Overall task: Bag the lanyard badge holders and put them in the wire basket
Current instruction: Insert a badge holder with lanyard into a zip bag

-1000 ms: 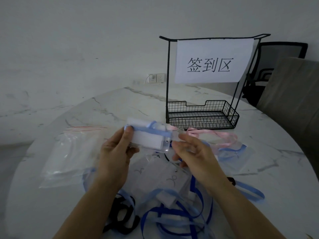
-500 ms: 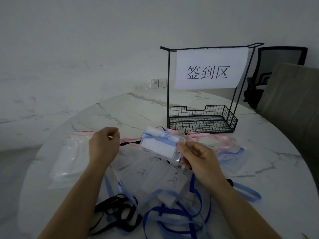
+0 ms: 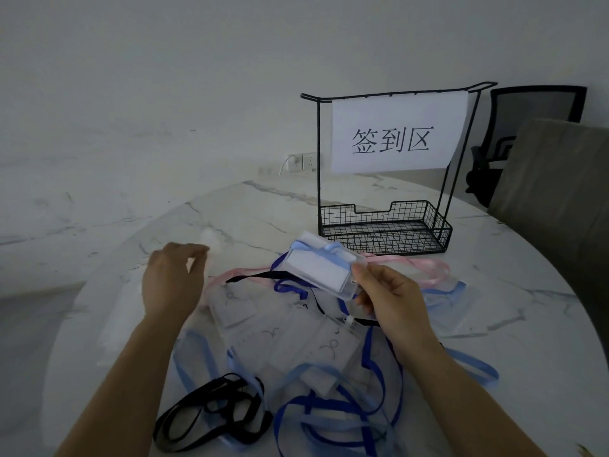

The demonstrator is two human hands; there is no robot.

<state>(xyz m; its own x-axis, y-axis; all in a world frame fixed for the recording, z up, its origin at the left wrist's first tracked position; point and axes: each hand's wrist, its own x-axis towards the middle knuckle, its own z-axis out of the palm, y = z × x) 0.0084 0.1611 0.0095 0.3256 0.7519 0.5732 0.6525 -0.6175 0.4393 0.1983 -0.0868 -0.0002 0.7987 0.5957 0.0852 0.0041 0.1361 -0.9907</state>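
The right hand (image 3: 389, 301) is pinching the lanyard-wrapped badge holder (image 3: 321, 268) by its end, just beyond its fingertips. The left hand's (image 3: 173, 282) curled fingers are pinching a blurred clear bag (image 3: 113, 328). The wire basket (image 3: 384, 232) is standing farther beyond.

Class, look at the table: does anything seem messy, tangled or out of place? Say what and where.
Yes: the loose lanyards lie tangled on the near side of the table, blue, black and pink straps crossing over clear badge holders. Only the holder in the right hand has its strap wrapped tidily.
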